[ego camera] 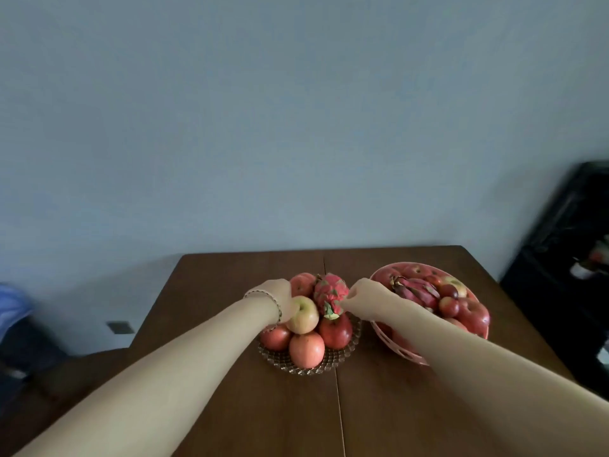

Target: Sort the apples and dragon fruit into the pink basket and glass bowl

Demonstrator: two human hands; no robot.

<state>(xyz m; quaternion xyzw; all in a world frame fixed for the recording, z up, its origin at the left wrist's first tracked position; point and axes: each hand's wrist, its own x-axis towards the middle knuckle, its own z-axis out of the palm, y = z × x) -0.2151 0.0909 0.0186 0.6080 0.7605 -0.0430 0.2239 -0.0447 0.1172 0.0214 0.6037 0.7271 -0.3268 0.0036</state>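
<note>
A glass bowl [342,357] on the wooden table holds several red apples and a pink dragon fruit [330,289] on top. My left hand [280,296] grips a yellow-green apple [304,314] at the bowl's left side. My right hand [364,293] pinches the dragon fruit's lower right edge. To the right, the pink basket [392,347] holds several apples and a darker dragon fruit [417,290]; my right forearm crosses its near rim.
The brown table [230,374] has a seam down its middle and ends at a pale blue wall. A dark shelf unit [566,258] stands at the right. A dark seat [66,374] lies left of the table.
</note>
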